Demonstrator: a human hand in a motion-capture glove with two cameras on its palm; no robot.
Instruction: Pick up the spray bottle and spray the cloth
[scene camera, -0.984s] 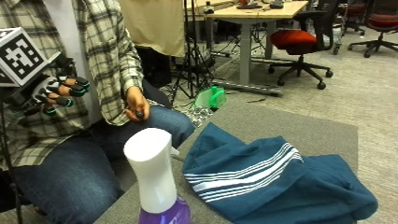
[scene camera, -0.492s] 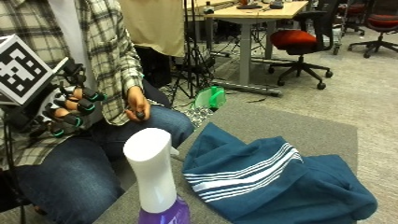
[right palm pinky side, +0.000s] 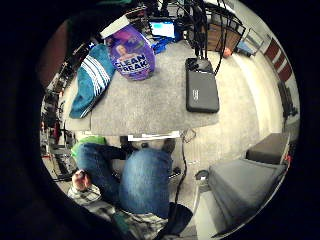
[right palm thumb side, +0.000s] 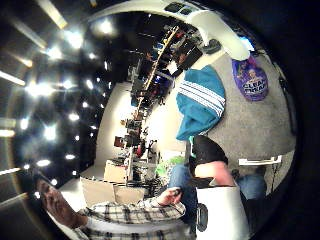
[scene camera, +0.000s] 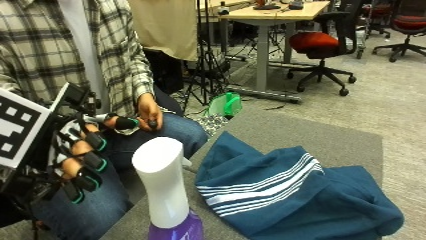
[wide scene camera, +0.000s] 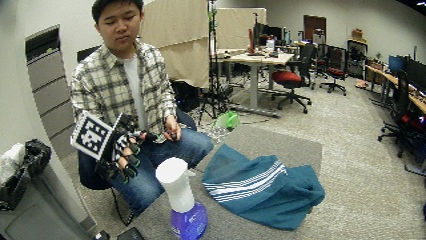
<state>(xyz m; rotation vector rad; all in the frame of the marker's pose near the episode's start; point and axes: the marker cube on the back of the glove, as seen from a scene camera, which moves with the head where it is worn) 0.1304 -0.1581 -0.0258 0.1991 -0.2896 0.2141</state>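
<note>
A spray bottle (scene camera: 165, 190) with a white head and purple body stands at the near edge of the grey table (scene camera: 313, 135). Beside it lies a crumpled teal cloth (scene camera: 293, 195) with white stripes. My gloved right hand (scene camera: 83, 155) hovers off the table's edge, a short way from the bottle's head, with its fingers spread and slightly bent and nothing in it. The wide outside view shows the same: hand (wide scene camera: 126, 152), bottle (wide scene camera: 181, 200), cloth (wide scene camera: 263, 187). The little finger side palm view looks down on the bottle (right palm pinky side: 131, 52) and cloth (right palm pinky side: 92, 80) from a distance.
The person's bare left hand (scene camera: 148, 112) rests on the thigh, holding a small dark thing. A black flat device (right palm pinky side: 202, 85) lies on the table apart from the bottle. A green object (scene camera: 225, 105) sits on the floor; a red office chair (scene camera: 323, 42) and desk stand behind.
My gloved hand has come down from chest height and moved closer to the bottle's head. The bottle and cloth have not moved.
</note>
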